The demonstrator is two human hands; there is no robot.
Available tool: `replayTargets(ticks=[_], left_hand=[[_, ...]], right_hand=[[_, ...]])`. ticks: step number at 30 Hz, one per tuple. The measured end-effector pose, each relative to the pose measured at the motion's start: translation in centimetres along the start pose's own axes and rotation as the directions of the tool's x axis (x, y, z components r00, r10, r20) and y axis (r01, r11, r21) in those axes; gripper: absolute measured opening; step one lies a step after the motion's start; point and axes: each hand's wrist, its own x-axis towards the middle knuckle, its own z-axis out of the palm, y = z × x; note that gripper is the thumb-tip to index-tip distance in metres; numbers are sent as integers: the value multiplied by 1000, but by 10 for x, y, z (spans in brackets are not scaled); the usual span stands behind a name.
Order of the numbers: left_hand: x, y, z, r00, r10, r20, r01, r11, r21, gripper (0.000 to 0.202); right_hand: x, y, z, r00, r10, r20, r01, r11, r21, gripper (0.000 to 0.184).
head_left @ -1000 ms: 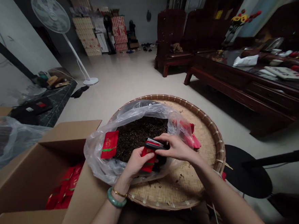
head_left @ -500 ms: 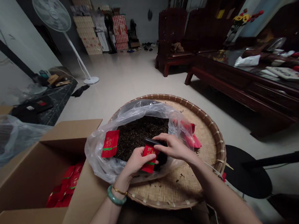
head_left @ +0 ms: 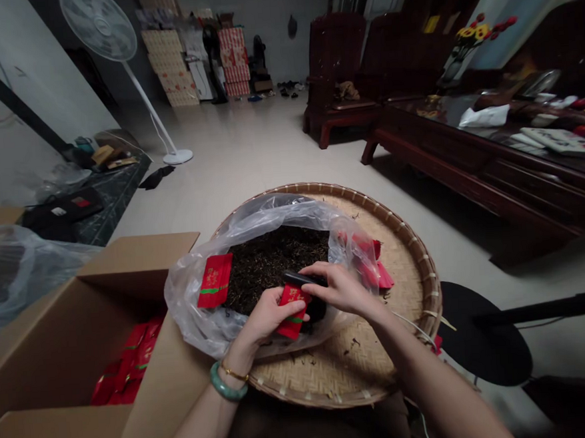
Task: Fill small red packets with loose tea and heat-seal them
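Note:
My left hand pinches a small red tea packet with gold lettering and a green stripe. In my right hand is a black handheld sealer, lying across the packet's top edge. Beneath both hands, a clear plastic bag holds loose dark tea leaves. Another red packet rests on the bag's left side. Several red wrappers lie by its right side, partly behind the plastic. The bag sits on a round woven bamboo tray.
At left stands an open cardboard box with several red packets inside. A black round base is right of the tray, and a white cord runs under my right forearm. Farther off are a white fan and a dark wooden table.
Both hands stay in nearly the same place, with the sealer still across the packet's top. The whole view has shifted very slightly.

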Motion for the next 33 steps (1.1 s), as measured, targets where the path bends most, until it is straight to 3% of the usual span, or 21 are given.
replayTargets(ticks=[9,16,18,20,22,24,27,30,33], left_hand=[[-1,2,-1,1000,-3,1,3,1000,19,42],[-2,3,-2,1000,0,8,-1,998,64,40],[-3,3,-3,1000,13,3,-14,998,58,40],[-3,1,-4,1000,28,-2,-28,999,29,41],[-2,-1,-4,999,37,-5,-37,999,3,42],[-1,-3,-2,999,46,-7,-46,999,-1,42],[0,-6,2,999,52,1,-52,999,9,43],[0,-5,6,999,49,25,-49,999,10,45],[-2,-2,7,996,92,23,-93,995,28,44]], right_hand=[[1,-2,0,1000,-9,0,9,1000,-27,22],[-1,10,-11,991,132,-8,-128,970,205,30],[-4,27,-18,981,159,-110,-146,983,114,35],[-8,47,-22,964,144,-225,-169,981,-97,37],[-11,62,-23,957,120,-264,-194,941,-278,42],[-14,65,-20,945,98,-313,-211,912,-351,41],[-13,47,-8,927,67,-369,-157,963,-221,33],[-10,20,10,962,58,-266,-51,998,32,29],[-6,5,26,966,18,-256,9,994,106,17]])
